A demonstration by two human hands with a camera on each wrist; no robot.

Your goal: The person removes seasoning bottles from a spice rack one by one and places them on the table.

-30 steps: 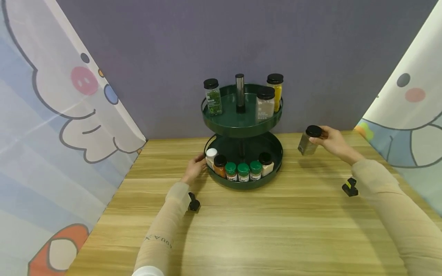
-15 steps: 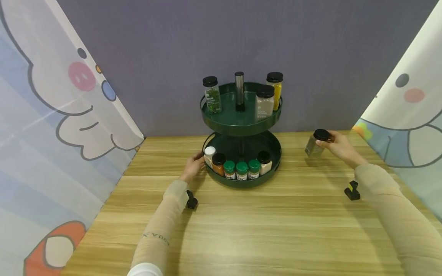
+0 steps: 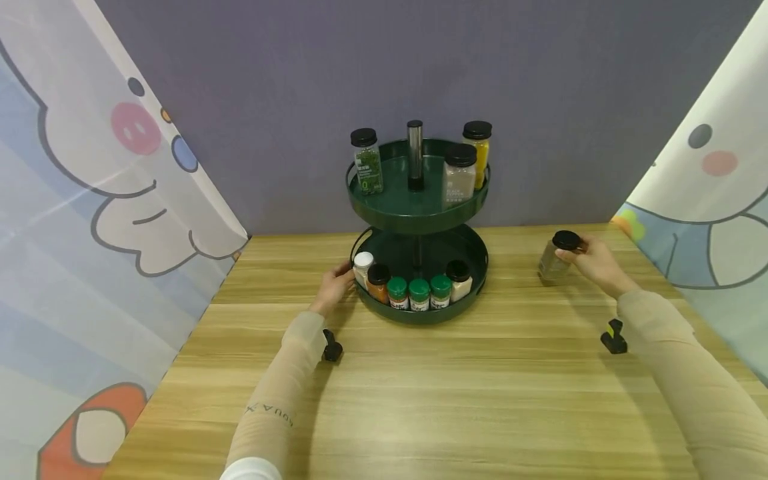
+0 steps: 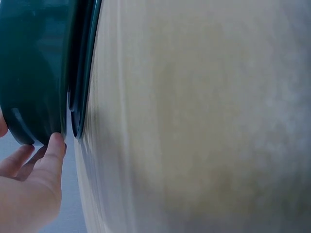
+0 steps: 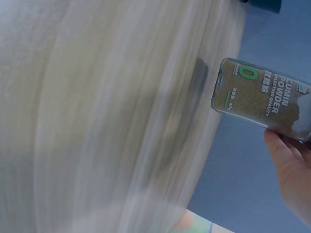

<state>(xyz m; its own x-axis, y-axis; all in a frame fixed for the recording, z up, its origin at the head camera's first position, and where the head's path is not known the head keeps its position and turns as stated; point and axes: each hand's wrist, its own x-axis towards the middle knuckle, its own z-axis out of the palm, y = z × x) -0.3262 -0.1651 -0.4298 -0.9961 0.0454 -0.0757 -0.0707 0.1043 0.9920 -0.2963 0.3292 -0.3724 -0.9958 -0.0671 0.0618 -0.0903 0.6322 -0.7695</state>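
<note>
My right hand (image 3: 600,265) holds a clear spice jar (image 3: 555,260) by its upper part, just under the black lid. In the right wrist view, the label of this cumin powder jar (image 5: 262,94) faces the camera; its base is clear of the table, with a shadow below. At left, my left hand (image 3: 333,288) grips the rim of the lower tier of a dark green two-tier turntable (image 3: 414,319). The left wrist view has its fingers (image 4: 48,160) against the tray's outer wall (image 4: 34,82), with a thumb tip at the frame's left edge.
The upper tier (image 3: 414,217) bears a green herb jar (image 3: 369,170), a black pepper jar (image 3: 459,180) and a yellow jar (image 3: 482,160). Several small jars line the lower tier's front, including a white-capped one (image 3: 363,270). A grey panel (image 3: 300,133) stands behind the wooden table (image 3: 450,400).
My right hand has carried the cumin jar a little to the right and toward me. The left hand stays at the lower tier's rim. The head view has shifted slightly.
</note>
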